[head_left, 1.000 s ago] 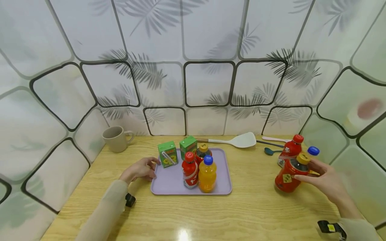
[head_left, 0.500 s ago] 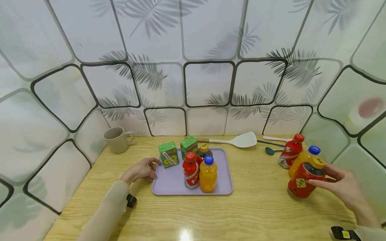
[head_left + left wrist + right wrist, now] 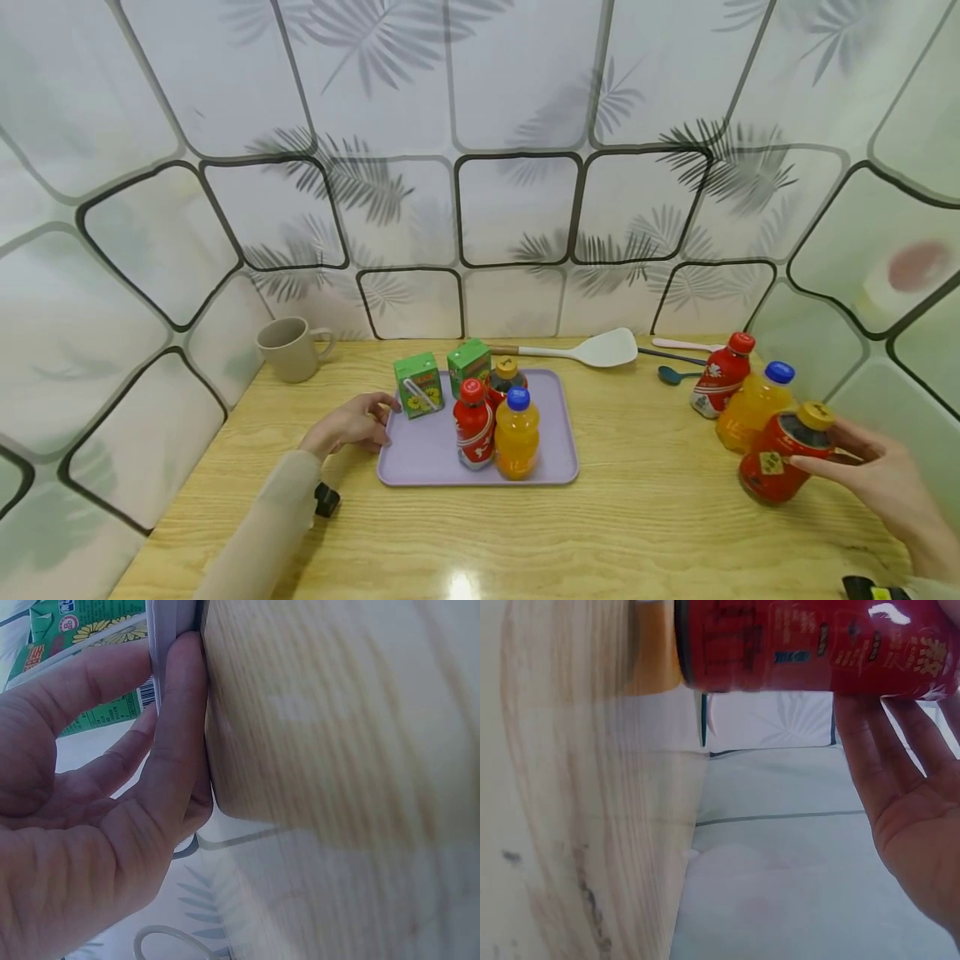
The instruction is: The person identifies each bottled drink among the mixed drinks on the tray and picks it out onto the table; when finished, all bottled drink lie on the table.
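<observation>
My left hand (image 3: 352,425) holds the left edge of a lilac tray (image 3: 420,458); the left wrist view shows its rim (image 3: 163,645) between the fingers. On the tray stand two green juice boxes (image 3: 420,387), a red-labelled bottle (image 3: 474,429), an orange juice bottle (image 3: 517,437) and, partly hidden behind them, a dark drink bottle with a yellow cap (image 3: 506,368). At far right, my right hand (image 3: 881,479) grips a red-labelled drink bottle (image 3: 780,458) with a yellow cap, its base close over the table. The right wrist view shows the label (image 3: 810,645) sideways.
Beside the held bottle stand an orange juice bottle (image 3: 750,408) and a red bottle (image 3: 723,379). A white spatula (image 3: 607,348), a teal spoon (image 3: 671,376) and a pink-handled utensil (image 3: 686,345) lie along the back. A beige mug (image 3: 291,350) stands at back left.
My right hand has carried the yellow-capped bottle rightward and toward me, uncovering the orange juice bottle behind it. The left hand and the tray stay where they were.
</observation>
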`<state>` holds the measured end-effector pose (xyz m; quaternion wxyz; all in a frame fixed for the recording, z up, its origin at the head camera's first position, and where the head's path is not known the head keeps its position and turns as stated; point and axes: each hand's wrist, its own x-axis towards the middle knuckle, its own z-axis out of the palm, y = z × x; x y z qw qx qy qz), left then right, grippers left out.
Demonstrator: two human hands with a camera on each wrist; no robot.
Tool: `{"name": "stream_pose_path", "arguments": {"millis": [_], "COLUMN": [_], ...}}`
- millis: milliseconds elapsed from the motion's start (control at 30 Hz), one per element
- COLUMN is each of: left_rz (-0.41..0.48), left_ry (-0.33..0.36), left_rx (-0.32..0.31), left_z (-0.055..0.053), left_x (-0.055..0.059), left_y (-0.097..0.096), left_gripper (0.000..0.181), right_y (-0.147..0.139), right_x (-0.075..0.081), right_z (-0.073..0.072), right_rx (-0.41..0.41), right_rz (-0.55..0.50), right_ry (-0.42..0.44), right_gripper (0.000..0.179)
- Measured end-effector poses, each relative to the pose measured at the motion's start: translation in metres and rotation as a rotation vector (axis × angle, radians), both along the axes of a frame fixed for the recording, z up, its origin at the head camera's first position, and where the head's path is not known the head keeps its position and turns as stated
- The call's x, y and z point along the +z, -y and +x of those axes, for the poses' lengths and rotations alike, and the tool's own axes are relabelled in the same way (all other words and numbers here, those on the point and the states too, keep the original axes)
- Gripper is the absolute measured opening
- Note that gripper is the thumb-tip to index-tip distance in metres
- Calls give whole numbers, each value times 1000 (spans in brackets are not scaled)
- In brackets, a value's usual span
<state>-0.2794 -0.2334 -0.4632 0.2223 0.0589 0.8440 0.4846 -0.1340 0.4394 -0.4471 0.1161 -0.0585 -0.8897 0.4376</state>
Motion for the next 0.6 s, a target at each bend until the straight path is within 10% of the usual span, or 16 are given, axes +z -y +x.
{"name": "stream_pose_path", "arguments": {"millis": [600], "left_rz": [2], "left_ry": [9], "left_rx": [1], "left_z": [1], "left_x": [3], "left_y": [0], "left_gripper": [56], "right_y": [-13], "right_x": [-6], "right_z": [-2], "right_rx": [-53], "right_rz": [-42], "right_ry": [24], "right_gripper": [83]}}
